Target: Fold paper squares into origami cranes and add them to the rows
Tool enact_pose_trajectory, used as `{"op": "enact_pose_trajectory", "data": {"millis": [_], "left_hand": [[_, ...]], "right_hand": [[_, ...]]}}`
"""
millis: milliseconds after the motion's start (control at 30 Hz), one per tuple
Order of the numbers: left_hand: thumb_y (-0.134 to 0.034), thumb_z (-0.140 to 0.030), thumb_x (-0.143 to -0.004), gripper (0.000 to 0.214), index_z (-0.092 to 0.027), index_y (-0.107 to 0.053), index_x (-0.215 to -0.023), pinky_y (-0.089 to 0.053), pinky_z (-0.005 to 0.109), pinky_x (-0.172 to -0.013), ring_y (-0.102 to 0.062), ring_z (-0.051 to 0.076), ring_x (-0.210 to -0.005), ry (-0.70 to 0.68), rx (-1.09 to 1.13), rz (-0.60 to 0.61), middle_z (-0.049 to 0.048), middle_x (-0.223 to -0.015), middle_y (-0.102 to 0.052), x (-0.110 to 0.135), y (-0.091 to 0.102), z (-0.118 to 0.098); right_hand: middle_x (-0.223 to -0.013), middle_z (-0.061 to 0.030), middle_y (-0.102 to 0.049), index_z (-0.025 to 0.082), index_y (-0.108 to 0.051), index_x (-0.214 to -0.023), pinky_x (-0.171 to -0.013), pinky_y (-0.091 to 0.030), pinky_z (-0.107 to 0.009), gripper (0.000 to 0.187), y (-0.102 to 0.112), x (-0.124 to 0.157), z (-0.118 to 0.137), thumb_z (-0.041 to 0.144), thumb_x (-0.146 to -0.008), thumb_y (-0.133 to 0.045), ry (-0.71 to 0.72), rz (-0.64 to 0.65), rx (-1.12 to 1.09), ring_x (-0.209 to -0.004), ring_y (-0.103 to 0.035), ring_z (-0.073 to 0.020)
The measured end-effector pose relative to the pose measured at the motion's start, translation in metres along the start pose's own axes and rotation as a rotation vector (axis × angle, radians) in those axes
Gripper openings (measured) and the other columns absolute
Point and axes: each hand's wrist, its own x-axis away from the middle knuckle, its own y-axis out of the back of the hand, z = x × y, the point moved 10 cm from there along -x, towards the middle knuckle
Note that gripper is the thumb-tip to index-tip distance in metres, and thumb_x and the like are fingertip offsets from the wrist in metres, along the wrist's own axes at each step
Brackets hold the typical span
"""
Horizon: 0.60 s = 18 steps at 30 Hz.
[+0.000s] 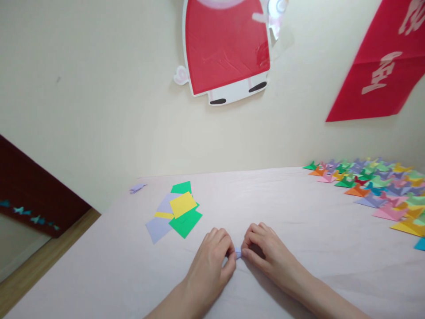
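Between my two hands, low in the middle of the head view, a small piece of lavender folding paper (238,252) shows on the pale cloth. My left hand (215,252) pinches its left side with thumb and fingers. From the right, my right hand (264,248) grips the other end between thumb and forefinger. Most of the paper is hidden by the fingers, so its folds cannot be made out. Beyond my left hand lies a loose pile of paper sheets, with a yellow sheet (183,204) on top of green sheets (186,223) and lavender sheets (158,229).
Rows of folded paper birds (358,190) in several colours stand along the right side. A small folded lavender piece (137,188) lies at the far left edge of the cloth-covered surface (99,270). Behind rises a wall with a red cartoon cutout (229,48) and a red banner (375,71).
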Motion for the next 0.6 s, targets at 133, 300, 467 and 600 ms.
{"op": "enact_pose_trajectory", "data": {"millis": [133,300,467,600], "left_hand": [[-0.051,-0.004,-0.084,0.017,-0.018,-0.049,-0.076,-0.040,0.033,-0.077,-0.048,0.020,-0.086,0.016,-0.043,-0.003,0.0016,-0.087,-0.054,-0.001,-0.003,0.001],[-0.050,-0.004,-0.083,0.016,-0.018,-0.050,-0.076,-0.039,0.033,-0.076,-0.047,0.020,-0.087,0.029,-0.105,0.005,0.0020,-0.088,-0.053,-0.003,-0.008,0.005],[-0.051,-0.006,-0.082,0.015,-0.019,-0.051,-0.077,-0.038,0.033,-0.075,-0.047,0.020,-0.086,0.035,-0.177,0.031,0.0022,-0.089,-0.053,-0.005,-0.013,0.008],[-0.050,-0.005,-0.082,0.015,-0.020,-0.052,-0.079,-0.038,0.033,-0.075,-0.047,0.021,-0.087,0.033,-0.222,0.036,0.0025,-0.090,-0.054,-0.006,-0.015,0.008]], "right_hand": [[-0.084,-0.0018,-0.061,0.020,-0.061,-0.076,-0.077,-0.040,-0.034,0.011,0.000,-0.001,0.003,0.016,-0.086,-0.061,0.010,-0.013,0.029,-0.084,-0.053,-0.0191],[-0.083,-0.0019,-0.060,0.019,-0.059,-0.075,-0.076,-0.039,-0.034,0.011,-0.002,-0.003,0.004,0.011,-0.084,-0.061,0.013,-0.023,0.077,-0.083,-0.052,-0.0190],[-0.083,-0.0016,-0.059,0.019,-0.059,-0.075,-0.076,-0.037,-0.033,0.011,-0.004,-0.003,0.000,0.010,-0.082,-0.061,0.016,-0.031,0.099,-0.083,-0.052,-0.0188],[-0.084,-0.0017,-0.060,0.018,-0.060,-0.076,-0.076,-0.037,-0.033,0.010,-0.005,-0.004,0.000,0.011,-0.083,-0.061,0.022,-0.025,0.110,-0.083,-0.052,-0.0188]]}}
